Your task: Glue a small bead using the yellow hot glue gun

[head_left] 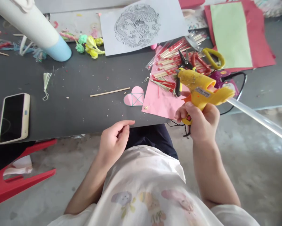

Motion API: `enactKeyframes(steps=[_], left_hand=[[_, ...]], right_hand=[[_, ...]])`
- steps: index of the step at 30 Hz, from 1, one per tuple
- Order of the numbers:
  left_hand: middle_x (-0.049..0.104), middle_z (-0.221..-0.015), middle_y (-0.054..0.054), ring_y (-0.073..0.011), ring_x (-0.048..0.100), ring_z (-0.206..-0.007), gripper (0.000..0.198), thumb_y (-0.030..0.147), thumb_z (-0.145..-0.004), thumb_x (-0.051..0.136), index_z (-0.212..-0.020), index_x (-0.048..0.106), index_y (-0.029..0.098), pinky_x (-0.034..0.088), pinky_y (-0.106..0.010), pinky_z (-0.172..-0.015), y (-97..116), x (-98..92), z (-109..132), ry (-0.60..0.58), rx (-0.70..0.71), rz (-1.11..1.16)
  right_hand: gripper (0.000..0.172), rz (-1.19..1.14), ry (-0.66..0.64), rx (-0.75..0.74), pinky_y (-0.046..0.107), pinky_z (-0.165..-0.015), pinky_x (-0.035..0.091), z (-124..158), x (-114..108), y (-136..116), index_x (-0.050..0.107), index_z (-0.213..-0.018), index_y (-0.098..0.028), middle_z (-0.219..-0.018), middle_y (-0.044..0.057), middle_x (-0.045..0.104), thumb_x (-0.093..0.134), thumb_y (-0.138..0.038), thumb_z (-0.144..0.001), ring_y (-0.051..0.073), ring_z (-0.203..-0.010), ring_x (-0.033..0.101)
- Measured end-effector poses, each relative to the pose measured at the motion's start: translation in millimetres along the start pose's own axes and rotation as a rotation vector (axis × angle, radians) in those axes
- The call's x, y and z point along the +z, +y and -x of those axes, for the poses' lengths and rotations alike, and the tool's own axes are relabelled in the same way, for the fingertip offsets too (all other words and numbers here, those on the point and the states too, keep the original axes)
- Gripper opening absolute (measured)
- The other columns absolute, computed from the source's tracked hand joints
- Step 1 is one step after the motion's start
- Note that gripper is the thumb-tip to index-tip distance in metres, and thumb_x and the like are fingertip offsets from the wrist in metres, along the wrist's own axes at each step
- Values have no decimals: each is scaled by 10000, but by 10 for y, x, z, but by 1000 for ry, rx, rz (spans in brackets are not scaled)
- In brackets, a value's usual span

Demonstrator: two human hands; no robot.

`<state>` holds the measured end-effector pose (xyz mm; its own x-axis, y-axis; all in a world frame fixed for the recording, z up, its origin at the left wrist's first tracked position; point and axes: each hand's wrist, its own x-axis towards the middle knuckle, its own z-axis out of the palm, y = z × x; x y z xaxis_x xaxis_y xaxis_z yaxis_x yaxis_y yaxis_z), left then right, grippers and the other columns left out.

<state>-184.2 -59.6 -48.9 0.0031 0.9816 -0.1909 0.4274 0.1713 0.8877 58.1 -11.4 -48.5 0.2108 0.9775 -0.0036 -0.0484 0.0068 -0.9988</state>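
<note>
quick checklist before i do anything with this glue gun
1. Glue gun held firmly: ok, right hand has its grip round the handle.
2. Glue stick loaded: ok, it juts out of the back.
3. Nozzle away from fingers: ok, it points off toward the table.
4. Left hand free: ok, open and empty at the table edge.
5. Heart and wooden stick near: ok, both lie flat, apart.
6. Gun plugged in and hot: cannot tell.

The right hand (202, 121) grips a yellow glue gun (202, 88); the left hand (114, 139) rests empty at the table (72, 78) edge.
</note>
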Motion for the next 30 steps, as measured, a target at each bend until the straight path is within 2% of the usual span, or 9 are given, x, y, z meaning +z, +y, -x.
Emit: enactKeyframes(steps=[7,10,13,17,22,25,28,29,30], left_hand=[[520,-586,46,-68,471,-537,257,295,-936,505,-1070,711,219,394,-175,-521,-50,-6,7,-11,54,15],[527,-590,44,-70,469,-531,268,309,-934,501,-1070,712,216,388,-177,-513,-57,6,-10,-28,72,15],[531,-589,43,-73,471,-529,279,323,-934,493,-1065,714,214,387,-181,-513,-47,22,-15,-56,84,13],[553,-613,37,-75,479,-533,288,335,-930,489,-1055,718,214,391,-186,-514,-9,43,-15,-78,98,7],[551,-610,41,-73,473,-531,290,342,-930,488,-1054,720,222,389,-184,-516,30,63,-28,-102,119,-11],[535,-595,45,-76,469,-534,296,346,-935,483,-1071,716,225,387,-185,-522,41,83,-42,-131,135,-26],[526,-588,44,-81,466,-538,309,363,-941,478,-1088,710,223,382,-189,-522,56,128,-67,-167,144,-45],[528,-591,43,-83,467,-538,314,371,-942,476,-1092,708,221,383,-191,-522,67,151,-78,-180,145,-48],[531,-594,42,-85,469,-538,321,379,-942,475,-1095,707,219,386,-192,-523,82,177,-90,-193,145,-50]], right_hand=[[158,384,89,-119,254,-449,466,51,-361,-135,684,-825,-188,-628,1,605,661,-340,-861,120,-504,566],[172,459,90,-112,267,-465,476,80,-487,-196,700,-955,-181,-644,8,621,658,-314,-854,126,-516,567],[253,441,77,-92,267,-480,474,115,-571,-244,682,-1077,-155,-626,-6,601,644,-239,-841,119,-512,558],[224,331,50,-52,270,-481,464,166,-635,-269,684,-1050,-150,-607,-25,562,631,-220,-844,112,-507,549],[57,290,135,-68,283,-443,454,201,-776,-364,654,-782,-158,-598,-35,495,668,-214,-779,130,-500,566],[58,344,276,-102,285,-417,435,180,-1045,-489,622,-726,-162,-744,14,597,662,-204,-720,106,-468,549],[100,516,396,-103,288,-437,438,125,-1483,-572,558,-641,-169,-911,71,657,639,-202,-690,95,-493,558],[108,610,431,-82,299,-461,452,96,-1642,-582,548,-638,-174,-874,69,662,636,-211,-687,104,-499,559],[68,708,452,-46,313,-486,459,60,-1795,-585,584,-711,-185,-735,37,644,631,-231,-700,123,-489,553]])
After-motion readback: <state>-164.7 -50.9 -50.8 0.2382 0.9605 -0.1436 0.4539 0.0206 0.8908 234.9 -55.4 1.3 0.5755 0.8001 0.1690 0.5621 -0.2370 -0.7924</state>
